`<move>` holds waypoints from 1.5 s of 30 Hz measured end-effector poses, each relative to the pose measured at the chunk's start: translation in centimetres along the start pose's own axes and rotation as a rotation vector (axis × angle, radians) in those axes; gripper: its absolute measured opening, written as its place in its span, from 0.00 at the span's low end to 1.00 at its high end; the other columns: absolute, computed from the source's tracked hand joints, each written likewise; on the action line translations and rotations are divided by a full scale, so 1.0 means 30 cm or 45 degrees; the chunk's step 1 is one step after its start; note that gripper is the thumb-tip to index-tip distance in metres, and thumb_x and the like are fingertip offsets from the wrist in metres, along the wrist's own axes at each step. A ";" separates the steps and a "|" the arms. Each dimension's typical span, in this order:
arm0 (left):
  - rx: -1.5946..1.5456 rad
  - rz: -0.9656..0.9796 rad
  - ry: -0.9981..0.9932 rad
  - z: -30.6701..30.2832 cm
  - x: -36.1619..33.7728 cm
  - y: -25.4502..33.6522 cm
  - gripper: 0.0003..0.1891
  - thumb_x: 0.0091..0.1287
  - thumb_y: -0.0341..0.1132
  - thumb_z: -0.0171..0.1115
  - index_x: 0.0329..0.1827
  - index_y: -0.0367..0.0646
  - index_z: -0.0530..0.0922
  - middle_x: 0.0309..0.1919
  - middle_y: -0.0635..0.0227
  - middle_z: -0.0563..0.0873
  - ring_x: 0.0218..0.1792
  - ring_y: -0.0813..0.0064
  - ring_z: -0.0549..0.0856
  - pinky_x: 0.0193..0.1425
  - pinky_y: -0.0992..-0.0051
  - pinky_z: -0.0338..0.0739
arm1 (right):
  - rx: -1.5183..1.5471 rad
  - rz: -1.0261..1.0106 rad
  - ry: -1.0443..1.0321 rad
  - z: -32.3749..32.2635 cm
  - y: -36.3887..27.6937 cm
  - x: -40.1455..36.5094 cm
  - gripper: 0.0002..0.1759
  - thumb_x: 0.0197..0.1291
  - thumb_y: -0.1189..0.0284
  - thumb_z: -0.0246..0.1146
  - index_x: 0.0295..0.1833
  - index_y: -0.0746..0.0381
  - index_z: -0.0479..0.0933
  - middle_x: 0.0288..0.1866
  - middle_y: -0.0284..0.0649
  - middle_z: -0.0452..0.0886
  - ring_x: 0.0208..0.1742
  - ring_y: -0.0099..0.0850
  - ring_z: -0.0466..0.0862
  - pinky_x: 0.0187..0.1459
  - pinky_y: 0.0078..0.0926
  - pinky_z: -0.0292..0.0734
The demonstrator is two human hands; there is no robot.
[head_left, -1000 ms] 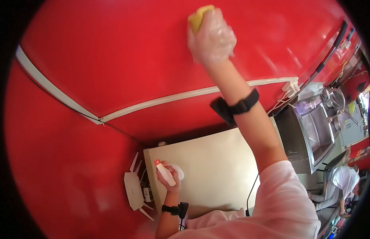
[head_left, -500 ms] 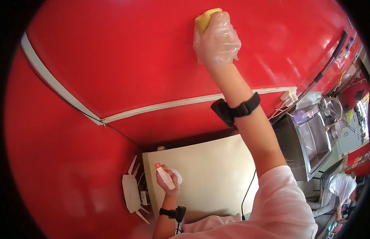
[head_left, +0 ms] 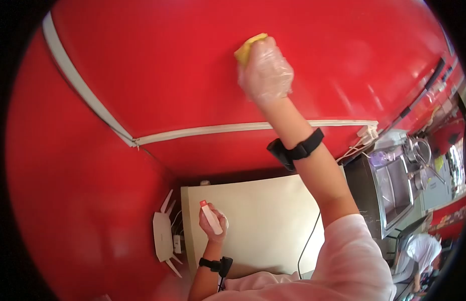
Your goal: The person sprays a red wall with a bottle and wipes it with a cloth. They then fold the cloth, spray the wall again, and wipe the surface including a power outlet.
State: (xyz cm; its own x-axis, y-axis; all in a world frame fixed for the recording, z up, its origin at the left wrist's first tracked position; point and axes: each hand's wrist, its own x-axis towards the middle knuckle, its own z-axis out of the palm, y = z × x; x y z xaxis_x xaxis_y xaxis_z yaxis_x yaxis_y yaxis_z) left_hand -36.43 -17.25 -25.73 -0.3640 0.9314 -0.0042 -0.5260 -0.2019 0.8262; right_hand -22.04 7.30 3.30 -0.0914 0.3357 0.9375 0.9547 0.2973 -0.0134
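A gloved right hand (head_left: 265, 72) grips a yellow sponge (head_left: 249, 46) at its fingertips against the red wall (head_left: 157, 75), the left hand (head_left: 213, 227) clutching a spray bottle (head_left: 211, 217) below; overstretched, the sponge might slip.

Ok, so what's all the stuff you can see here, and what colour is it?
shiny red wall: one, red, top and left
white trim strips: two, white, meet at the wall corner
flat cream tabletop: one, cream, below the wall
white router with antennas: one, white, left of the tabletop
steel sink: one, silver, far right
other person in a white shirt: one, bottom right
yellow sponge: one, yellow, pressed on the wall
white spray bottle with a red cap: one, above the tabletop
black wrist straps: two, black, one per forearm
right hand: clear glove, grips the sponge
left hand: grips the bottle
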 end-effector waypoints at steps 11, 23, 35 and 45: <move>0.624 0.366 0.048 -0.019 0.014 -0.055 0.19 0.48 0.24 0.61 0.45 0.38 0.71 0.35 0.70 0.75 0.28 0.82 0.76 0.31 0.81 0.74 | -0.102 -0.326 -0.187 0.005 0.157 -0.197 0.17 0.40 0.72 0.67 0.34 0.61 0.67 0.31 0.44 0.72 0.31 0.42 0.76 0.25 0.38 0.73; 0.865 0.499 -0.001 0.023 0.009 0.058 0.17 0.51 0.18 0.61 0.42 0.41 0.70 0.31 0.77 0.71 0.24 0.88 0.70 0.23 0.89 0.67 | 0.046 -0.613 -0.547 0.146 -0.319 -0.113 0.08 0.47 0.67 0.60 0.34 0.56 0.75 0.35 0.40 0.75 0.36 0.36 0.78 0.33 0.35 0.74; 0.840 0.702 0.141 -0.155 0.010 0.074 0.16 0.53 0.17 0.58 0.45 0.39 0.70 0.34 0.75 0.72 0.22 0.92 0.67 0.19 0.91 0.62 | -0.051 -0.521 -0.041 0.062 -0.303 0.083 0.18 0.39 0.69 0.65 0.39 0.61 0.73 0.36 0.43 0.73 0.34 0.37 0.77 0.27 0.32 0.73; 0.666 0.515 0.188 -0.127 -0.008 0.080 0.17 0.52 0.21 0.61 0.45 0.39 0.70 0.33 0.74 0.73 0.22 0.88 0.70 0.24 0.87 0.68 | 0.172 -0.795 -0.406 0.200 -0.598 0.002 0.11 0.48 0.68 0.60 0.40 0.53 0.74 0.34 0.35 0.74 0.39 0.32 0.77 0.35 0.33 0.72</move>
State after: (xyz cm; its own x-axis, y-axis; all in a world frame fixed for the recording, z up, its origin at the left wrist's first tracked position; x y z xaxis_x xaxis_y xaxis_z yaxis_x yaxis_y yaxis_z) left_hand -40.53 -19.11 -25.88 -0.5748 0.7545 0.3167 0.1013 -0.3184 0.9425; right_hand -40.87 7.34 1.51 -0.7077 0.3053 0.6372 0.6554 0.6204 0.4307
